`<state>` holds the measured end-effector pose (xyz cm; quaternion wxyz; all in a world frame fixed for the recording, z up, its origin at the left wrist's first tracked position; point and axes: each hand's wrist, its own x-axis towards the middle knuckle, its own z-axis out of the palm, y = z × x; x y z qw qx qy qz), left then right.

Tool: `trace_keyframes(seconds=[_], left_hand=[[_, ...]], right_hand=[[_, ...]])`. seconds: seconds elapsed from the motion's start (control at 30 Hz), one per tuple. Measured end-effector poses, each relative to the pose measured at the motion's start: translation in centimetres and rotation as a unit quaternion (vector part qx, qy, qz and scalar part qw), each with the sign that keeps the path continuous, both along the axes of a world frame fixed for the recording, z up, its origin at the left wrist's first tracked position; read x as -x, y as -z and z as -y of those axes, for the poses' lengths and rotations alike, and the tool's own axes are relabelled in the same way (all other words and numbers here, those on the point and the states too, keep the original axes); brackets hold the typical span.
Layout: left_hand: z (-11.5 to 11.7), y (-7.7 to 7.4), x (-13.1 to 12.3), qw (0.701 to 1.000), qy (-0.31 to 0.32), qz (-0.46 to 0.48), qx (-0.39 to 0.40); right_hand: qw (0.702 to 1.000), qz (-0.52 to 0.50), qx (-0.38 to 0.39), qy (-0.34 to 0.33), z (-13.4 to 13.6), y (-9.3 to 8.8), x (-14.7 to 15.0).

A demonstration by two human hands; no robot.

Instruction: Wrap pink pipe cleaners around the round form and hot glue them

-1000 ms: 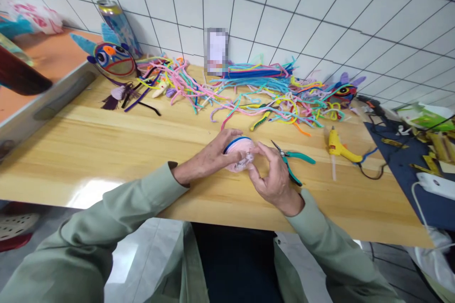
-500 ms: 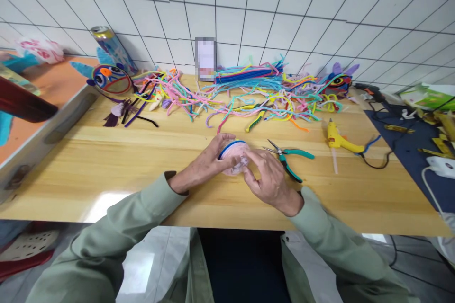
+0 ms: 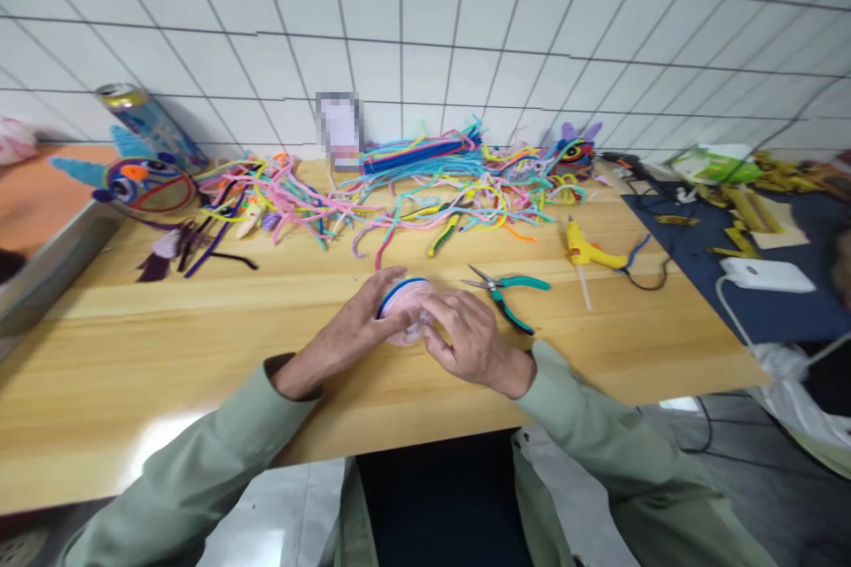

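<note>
A round pink piece with a blue rim (image 3: 405, 288), fuzzy like wound pipe cleaner, is between my hands over the wooden table. My left hand (image 3: 355, 328) is closed on its left side, fingers behind and thumb across the front. At its right front edge, my right hand (image 3: 469, 337) pinches with thumb and bent fingers; whatever small part lies between those fingertips is hidden. Needle-nose pliers with teal handles (image 3: 511, 288) lie just right of my right hand.
Loose coloured pipe cleaners (image 3: 299, 204) and a blue bundle (image 3: 422, 155) lie along the wall. A yellow glue gun (image 3: 589, 250) rests at right, its cable trailing. A colourful fuzzy figure (image 3: 150, 182) and a can (image 3: 156, 128) stand at left. A phone (image 3: 339, 131) leans on the tiles.
My view has turned to the right, so the table's things appear farther left. Both hands stay on the pink piece; the right fingers have shifted slightly at its edge.
</note>
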<state>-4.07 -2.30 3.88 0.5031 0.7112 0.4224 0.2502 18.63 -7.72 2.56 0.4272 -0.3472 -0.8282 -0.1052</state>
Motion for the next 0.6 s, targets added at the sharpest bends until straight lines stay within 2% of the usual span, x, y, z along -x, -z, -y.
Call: trace_keyframes(seconds=[0.1,0.2,0.33,0.4,0.53,0.6], left_hand=[[-0.2,0.8,-0.1,0.999,-0.006,0.004,-0.035],[0.0,1.2,-0.4,0.993,-0.022,0.013,-0.114],[0.5,0.9,-1.0,0.958,-0.033,0.027,-0.284],[0.6,0.7,-1.2,0.94,-0.039,0.024,-0.337],[0.7,0.4,-1.5,0.929,-0.05,0.013,-0.366],[0.6,0.3,-1.6,0.932,-0.048,0.003,-0.359]], right_hand=[[1.0,-0.017,0.007,-0.012,-0.3,-0.1,-0.4],[0.998,-0.06,0.026,0.0,-0.5,-0.3,-1.4],[0.991,-0.118,0.034,0.048,-0.1,-0.7,-3.1],[0.99,-0.118,0.031,0.069,0.1,-0.6,-4.5],[0.987,-0.07,0.037,0.14,-0.2,-0.1,-10.2],[0.967,-0.036,0.094,0.233,-0.8,0.0,-14.6]])
